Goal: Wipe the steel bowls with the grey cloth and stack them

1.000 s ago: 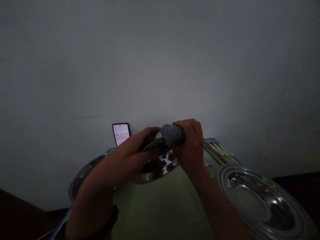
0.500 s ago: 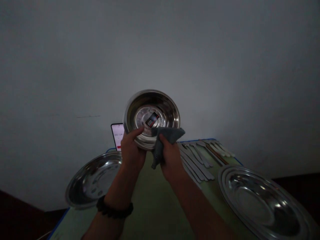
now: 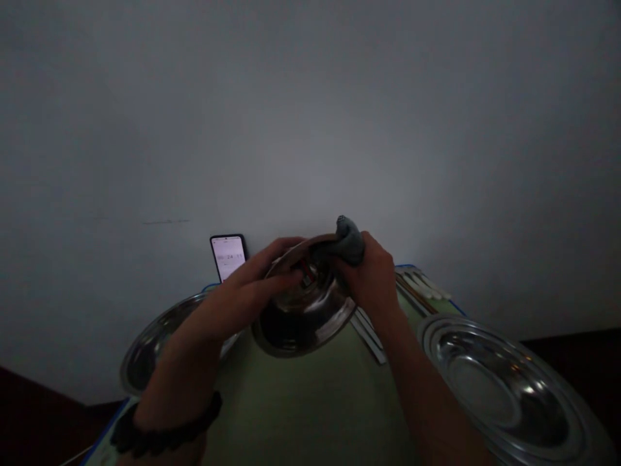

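Head view: a shiny metal bowl point(image 3: 305, 327) was held up over the green table point(image 3: 310, 414), strongly tilted, in front of the wall point(image 3: 310, 129). Its left side was gripped by the left hand point(image 3: 255, 283) — fingers clamped on the rim, thumb laid inside near a red-and-dark label point(image 3: 308, 273). A grey-blue cloth point(image 3: 352, 244) was clutched in the fingers of the right hand point(image 3: 373, 270) and pressed on the rim at the upper right; some fingertips were hidden by it. A dark bracelet point(image 3: 165, 430) was worn on the left wrist. To the left, a wide metal basin point(image 3: 145, 353) was partly covered by the left forearm. A lit phone point(image 3: 229, 255) was propped near the wall. On the right, metal-handled cutlery point(image 3: 367, 334), brown sticks point(image 3: 423, 299) and white-handled utensils point(image 3: 427, 283) were laid out — stacked metal dishes point(image 3: 485, 391) were set nearer.
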Tool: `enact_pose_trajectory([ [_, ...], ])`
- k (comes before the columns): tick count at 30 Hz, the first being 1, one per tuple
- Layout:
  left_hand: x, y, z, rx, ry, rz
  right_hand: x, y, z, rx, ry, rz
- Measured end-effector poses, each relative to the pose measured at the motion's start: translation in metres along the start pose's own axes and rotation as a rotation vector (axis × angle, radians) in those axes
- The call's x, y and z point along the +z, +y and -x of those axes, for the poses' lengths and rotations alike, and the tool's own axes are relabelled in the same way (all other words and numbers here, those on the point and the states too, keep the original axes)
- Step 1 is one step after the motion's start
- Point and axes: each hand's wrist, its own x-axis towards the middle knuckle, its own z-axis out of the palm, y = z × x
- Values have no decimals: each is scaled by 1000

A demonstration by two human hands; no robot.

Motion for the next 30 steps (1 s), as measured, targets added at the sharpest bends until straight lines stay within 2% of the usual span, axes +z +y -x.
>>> enact_pose_trajectory([
  [4, 5, -2, -2, 65, 65, 110, 5, 1, -1, 161, 184, -175],
  [6, 11, -10, -8, 130, 180, 204, 16, -2, 2, 275, 247, -364],
  [8, 20, -22, -15, 253, 376, 332, 33, -9, 9, 447, 214, -629],
  [10, 28, -33, -22, 392, 539, 428, 53, -16, 18, 676, 99, -934],
  [12, 31, -41, -27, 444, 563, 425, 69, -20, 25, 809, -3, -1119],
  [14, 24, -41, -29, 379, 493, 398, 73, -16, 27, 816, -75, -1095],
  [17, 0, -30, -23, 146, 345, 356, 56, 1, 19, 712, -78, -951],
  [20, -21, -18, -11, -62, 155, 139, 28, 14, 6, 310, -86, -506],
  [22, -26, -15, -5, -133, 39, 2, 16, 15, 2, 149, -104, -309],
  [23, -26, -15, -3, -145, -6, -29, 13, 14, 2, 122, -91, -258],
  [24, -24, -15, -3, -140, -29, -32, 13, 12, 3, 124, -65, -243],
  [26, -18, -18, -4, -91, -1, 8, 19, 8, 6, 200, 11, -319],
  [30, -3, -29, -12, 20, 196, 154, 36, 10, 13, 497, 62, -654],
])
